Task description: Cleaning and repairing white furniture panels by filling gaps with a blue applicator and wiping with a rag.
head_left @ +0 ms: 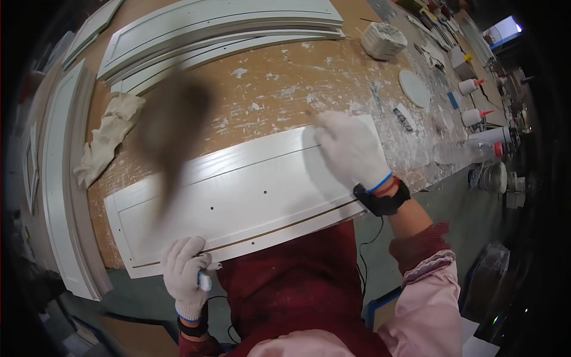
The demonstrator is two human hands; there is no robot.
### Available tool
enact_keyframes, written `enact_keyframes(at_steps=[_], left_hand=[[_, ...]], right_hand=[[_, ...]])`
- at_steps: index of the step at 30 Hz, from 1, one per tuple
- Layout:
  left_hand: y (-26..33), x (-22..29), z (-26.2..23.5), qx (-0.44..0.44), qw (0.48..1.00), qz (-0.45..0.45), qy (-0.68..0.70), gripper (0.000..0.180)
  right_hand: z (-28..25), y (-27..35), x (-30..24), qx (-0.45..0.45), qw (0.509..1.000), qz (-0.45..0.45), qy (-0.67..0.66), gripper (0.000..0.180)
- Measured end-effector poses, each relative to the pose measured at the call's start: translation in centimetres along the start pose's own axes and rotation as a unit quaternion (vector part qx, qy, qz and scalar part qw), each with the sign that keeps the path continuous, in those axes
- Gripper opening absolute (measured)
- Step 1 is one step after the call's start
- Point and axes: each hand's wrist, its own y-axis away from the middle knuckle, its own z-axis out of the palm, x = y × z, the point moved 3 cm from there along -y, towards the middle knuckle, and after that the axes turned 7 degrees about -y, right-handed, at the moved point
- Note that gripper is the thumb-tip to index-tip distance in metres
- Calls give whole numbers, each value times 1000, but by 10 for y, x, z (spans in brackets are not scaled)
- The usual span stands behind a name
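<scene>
A white framed panel (238, 196) with several small dark holes lies across the front of the workbench, its near edge overhanging. At its lower left edge is my left hand (185, 273), in a white knit glove. Its fingers are curled around a small white-and-blue object (204, 281) whose kind I cannot make out. My right hand (348, 146), also gloved, is over the panel's right end with its fingers closed. A small brownish tip (310, 114) shows at these fingers; what it belongs to is unclear. A dark brown blur (175, 119) hides part of the panel's left side.
White panels are stacked at the back (220, 24) and on the left (62, 178). A crumpled cloth (112, 140) lies nearby. On the right are a plastic tub (383, 41), a round lid (414, 89), red-tipped glue bottles (473, 116) and a clear bottle (461, 153). White flakes dot the workbench (238, 110).
</scene>
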Motion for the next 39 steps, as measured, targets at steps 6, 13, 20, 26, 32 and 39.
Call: enact_keyframes(at_steps=[6, 13, 20, 26, 32, 39], left_hand=[[6, -2, -5, -9, 1000, -22, 6, 28], [6, 0, -10, -28, 999, -32, 22, 30], [4, -1, -4, -51, 996, -49, 51, 39], [3, -4, -9, -44, 997, -56, 32, 39], [2, -3, -10, -40, 994, -94, 50, 37], [-9, 0, -10, -70, 989, -111, 69, 38]], right_hand=[[-26, 20, 46, -17, 985, 153, 76, 23], [-47, 28, 62, -63, 965, 251, 42, 25], [-69, 34, 100, -22, 971, 223, 86, 24], [-68, 50, 89, -42, 976, 208, -37, 19], [-64, 78, 92, -19, 938, 286, -195, 14], [-66, 67, 84, -53, 972, 214, -82, 15]])
